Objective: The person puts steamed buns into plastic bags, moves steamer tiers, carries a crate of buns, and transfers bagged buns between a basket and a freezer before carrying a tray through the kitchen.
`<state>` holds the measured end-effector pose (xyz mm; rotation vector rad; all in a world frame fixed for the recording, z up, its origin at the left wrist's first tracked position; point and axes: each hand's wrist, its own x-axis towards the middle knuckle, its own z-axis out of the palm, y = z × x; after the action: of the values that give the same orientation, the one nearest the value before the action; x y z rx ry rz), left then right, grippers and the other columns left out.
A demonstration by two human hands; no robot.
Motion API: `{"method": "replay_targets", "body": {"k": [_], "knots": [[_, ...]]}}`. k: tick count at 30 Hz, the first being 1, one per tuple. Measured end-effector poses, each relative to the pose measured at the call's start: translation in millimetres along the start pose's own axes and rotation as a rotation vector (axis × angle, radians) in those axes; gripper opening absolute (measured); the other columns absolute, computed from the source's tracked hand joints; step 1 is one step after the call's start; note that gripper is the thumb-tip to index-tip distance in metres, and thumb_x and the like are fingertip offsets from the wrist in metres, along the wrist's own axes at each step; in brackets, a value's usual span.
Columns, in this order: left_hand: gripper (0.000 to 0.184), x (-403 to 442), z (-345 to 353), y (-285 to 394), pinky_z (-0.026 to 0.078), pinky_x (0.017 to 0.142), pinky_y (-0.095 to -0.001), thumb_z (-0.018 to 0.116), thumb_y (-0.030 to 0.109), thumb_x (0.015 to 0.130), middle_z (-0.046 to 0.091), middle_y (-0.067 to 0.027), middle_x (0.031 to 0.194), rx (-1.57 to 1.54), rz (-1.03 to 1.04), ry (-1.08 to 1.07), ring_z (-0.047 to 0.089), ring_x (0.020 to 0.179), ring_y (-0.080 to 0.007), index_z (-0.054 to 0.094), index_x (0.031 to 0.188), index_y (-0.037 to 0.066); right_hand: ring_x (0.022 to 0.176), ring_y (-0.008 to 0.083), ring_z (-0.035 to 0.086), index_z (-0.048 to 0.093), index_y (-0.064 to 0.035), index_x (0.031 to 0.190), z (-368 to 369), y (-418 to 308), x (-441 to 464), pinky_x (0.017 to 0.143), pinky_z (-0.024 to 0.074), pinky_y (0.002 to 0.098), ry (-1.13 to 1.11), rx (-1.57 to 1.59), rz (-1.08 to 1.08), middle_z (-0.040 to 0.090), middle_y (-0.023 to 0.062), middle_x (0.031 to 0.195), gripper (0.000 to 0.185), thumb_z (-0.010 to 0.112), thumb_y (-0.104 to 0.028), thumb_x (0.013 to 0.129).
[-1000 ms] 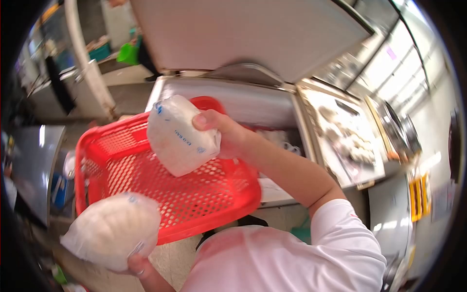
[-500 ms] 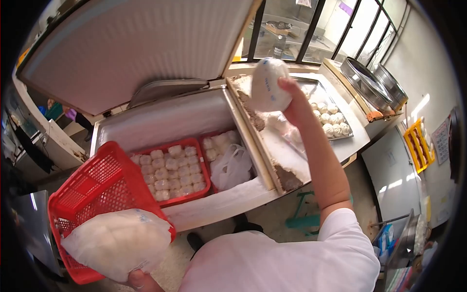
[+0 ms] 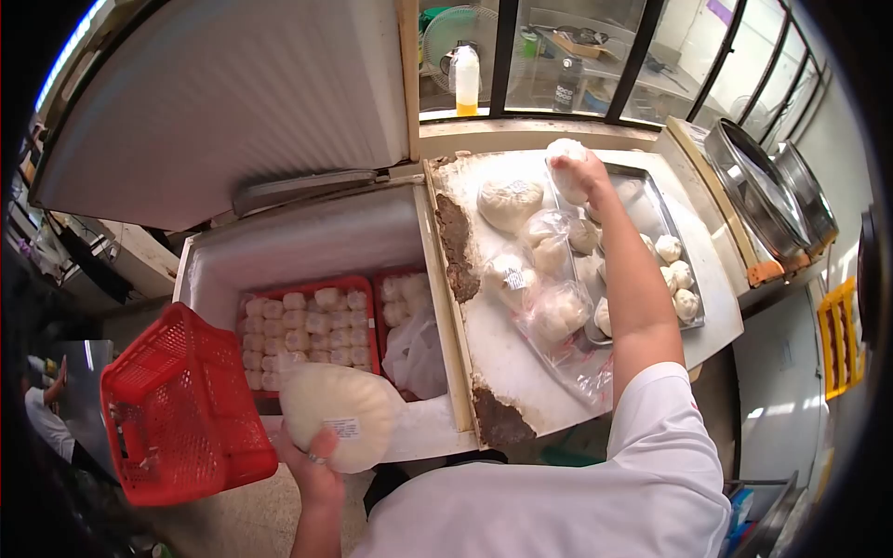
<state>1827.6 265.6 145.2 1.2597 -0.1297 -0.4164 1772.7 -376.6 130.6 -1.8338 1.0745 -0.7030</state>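
In the head view, my left hand (image 3: pixel 319 468) is closed around the lower edge of a big, rounded plastic bag of white buns (image 3: pixel 346 409) with a printed label. This bag is in front of the open chest freezer (image 3: pixel 307 223). My right hand (image 3: pixel 588 175) reaches forward and grips a smaller whitish plastic bag (image 3: pixel 566 151), whose contents are partly hidden by my fingers. Beneath it is a metal tray (image 3: pixel 672 216) of pleated buns (image 3: pixel 682 274). Several bagged buns (image 3: pixel 563 312) lie beside the tray on the white top (image 3: pixel 493 349).
A red plastic basket (image 3: pixel 177 418) leans at the freezer's front left corner. Inside the freezer are a red crate (image 3: pixel 374 321) filled with packed buns and a white plastic bag (image 3: pixel 417 358). The freezer lid (image 3: pixel 251 102) stands raised. Round metal steamers (image 3: pixel 758 181) sit at right.
My left hand has moved its bag right, from over the basket to before the freezer. My right hand has lowered its bag toward the tray. The view has shifted, showing more of the white top.
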Motion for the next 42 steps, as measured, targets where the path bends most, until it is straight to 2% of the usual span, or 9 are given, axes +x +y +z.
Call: {"method": "replay_targets", "body": {"k": [5,8,11,14,17,25,32,36,42], "knots": [[0.065,22,46,-15,0.049,0.103,-0.0343,0.082,0.017,0.082,0.062,-0.0105,0.126,0.012,-0.128,0.055,0.062,0.114,-0.0209,0.052,0.136,-0.001,0.119,0.0348,0.064,0.067,0.0045,0.123,27,20,-1,0.103,0.0503,0.0407,0.251,-0.756,-0.329,0.067,0.0241,0.128,0.077,0.087,-0.041,0.065],[0.063,49,83,-22,0.049,0.103,-0.0345,0.081,0.016,0.085,0.062,-0.0106,0.127,0.055,-0.141,-0.018,0.062,0.115,-0.0196,0.051,0.138,-0.001,0.140,0.0399,0.046,0.051,0.0056,0.142,30,-73,-119,0.117,0.0396,0.0464,-0.172,-0.184,-0.572,0.054,0.0285,0.142,0.093,0.090,-0.042,0.071],[0.058,72,132,-22,0.049,0.104,-0.0346,0.076,0.019,0.091,0.061,-0.0105,0.130,0.071,-0.110,-0.196,0.062,0.117,-0.0202,0.050,0.139,-0.001,0.143,0.0483,0.038,0.036,-0.0053,0.155,26,-129,-243,0.119,0.0360,0.0530,-0.605,-0.254,-0.954,0.034,0.0308,0.157,0.112,0.093,-0.043,0.067],[0.058,82,179,-21,0.047,0.106,-0.0354,0.070,0.020,0.098,0.059,-0.0131,0.135,-0.099,-0.151,-0.401,0.061,0.120,-0.0210,0.044,0.145,-0.002,0.135,0.0563,0.041,0.036,-0.0090,0.155,45,-115,-270,0.116,0.0384,0.0561,-0.432,-0.285,-0.846,0.036,0.0329,0.152,0.116,0.095,-0.041,0.060],[0.064,89,202,-15,0.046,0.109,-0.0372,0.066,0.020,0.100,0.056,-0.0168,0.140,-0.254,-0.215,-0.666,0.059,0.124,-0.0235,0.035,0.151,-0.004,0.126,0.0453,0.054,0.044,0.0011,0.147,28,-77,-215,0.109,0.0457,0.0492,-0.295,-0.026,-0.763,0.053,0.0307,0.135,0.111,0.094,-0.041,0.058],[0.067,43,144,-15,0.048,0.106,-0.0362,0.065,-0.001,0.095,0.055,-0.0161,0.140,0.162,-0.027,-0.582,0.059,0.122,-0.0234,0.031,0.153,-0.001,0.126,0.0389,0.061,0.049,0.0045,0.143,-65,29,-45,0.107,0.0480,0.0423,0.468,-0.288,0.012,0.062,0.0267,0.136,0.104,0.090,-0.051,0.065],[0.062,12,56,18,0.050,0.102,-0.0351,0.068,0.000,0.094,0.058,-0.0145,0.134,0.262,0.081,-0.363,0.062,0.116,-0.0208,0.038,0.148,0.001,0.136,0.0421,0.052,0.052,0.0056,0.144,-124,186,88,0.115,0.0400,0.0461,0.331,-0.800,0.171,0.055,0.0306,0.144,0.089,0.068,-0.060,0.085],[0.054,-11,-2,42,0.051,0.101,-0.0361,0.068,0.000,0.093,0.063,-0.0162,0.128,0.311,0.192,-0.181,0.065,0.112,-0.0221,0.045,0.142,-0.002,0.123,0.0358,0.063,0.062,0.0021,0.135,-52,21,-16,0.106,0.0466,0.0413,0.437,-0.377,-0.369,0.066,0.0229,0.132,0.057,0.069,-0.037,0.094],[0.037,-39,-76,99,0.051,0.101,-0.0346,0.067,0.001,0.095,0.069,-0.0127,0.117,0.404,0.472,0.080,0.066,0.110,-0.0192,0.056,0.130,-0.004,0.107,0.0165,0.066,0.061,0.0014,0.135,124,-173,-239,0.089,0.0546,0.0315,-0.469,0.144,-0.552,0.069,0.0130,0.117,0.041,0.068,-0.009,0.095]]}}
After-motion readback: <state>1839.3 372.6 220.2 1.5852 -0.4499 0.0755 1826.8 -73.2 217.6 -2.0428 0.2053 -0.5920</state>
